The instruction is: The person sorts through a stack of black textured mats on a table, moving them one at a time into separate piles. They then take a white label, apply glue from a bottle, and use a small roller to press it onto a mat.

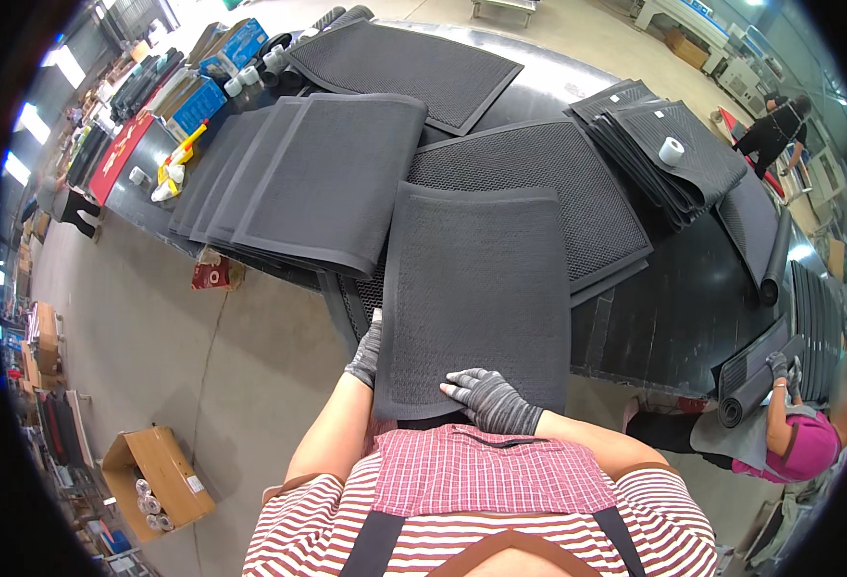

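Observation:
A dark grey rectangular floor mat (476, 279) lies before me, its near end overhanging the table edge toward my body. My left hand (366, 356), in a grey striped glove with bare fingertips, grips the mat's left edge near the close corner; some of its fingers are hidden. Across the lower right of the mat rests my right hand (497, 400), gloved alike, palm down with its fingers stretched to the left. Beneath the far part of the mat is a larger mat (529, 163) with a coarse textured surface. A fanned stack of smooth-bordered mats (332, 173) sits to the left.
More folded mats (688, 144) with a white tape roll (672, 151) on top lie at the right of the black table (664, 308). A yellow-and-white tool (175, 168) is at the left. A co-worker (789, 433) handles a rolled mat at right. A cardboard box (178, 481) stands on the floor.

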A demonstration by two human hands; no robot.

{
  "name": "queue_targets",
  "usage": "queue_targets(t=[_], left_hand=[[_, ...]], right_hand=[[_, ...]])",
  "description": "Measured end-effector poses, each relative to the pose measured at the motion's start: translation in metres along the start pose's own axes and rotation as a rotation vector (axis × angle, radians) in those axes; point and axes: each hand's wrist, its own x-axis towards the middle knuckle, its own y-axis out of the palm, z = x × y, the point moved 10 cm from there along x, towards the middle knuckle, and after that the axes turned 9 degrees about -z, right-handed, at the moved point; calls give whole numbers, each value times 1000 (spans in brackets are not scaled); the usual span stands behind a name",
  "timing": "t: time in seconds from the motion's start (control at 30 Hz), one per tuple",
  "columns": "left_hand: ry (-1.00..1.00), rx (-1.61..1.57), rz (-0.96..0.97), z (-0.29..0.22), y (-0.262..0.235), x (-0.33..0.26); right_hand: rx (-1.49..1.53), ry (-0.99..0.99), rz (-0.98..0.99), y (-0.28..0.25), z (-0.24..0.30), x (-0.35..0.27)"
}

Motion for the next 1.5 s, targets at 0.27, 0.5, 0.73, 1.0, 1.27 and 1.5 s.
queue_targets(t=[0.27,0.5,0.73,1.0,1.27,1.5], left_hand=[[18,122,102,-3,18,-14],[280,826,-144,-15,12,-2],[198,449,26,6,6,21],[228,460,-42,-5,7,6],[622,660,164,-51,81,-61],[811,453,283,-216,96,-88]], right_hand=[[45,74,151,21,-26,-22],[499,288,-246,-45,-84,-57],[403,1088,-1025,-44,-273,-173],[1381,1106,-622,-26,-234,-114],[860,757,-865,-154,-159,-129],[708,624,-1218,-244,-117,-91]])
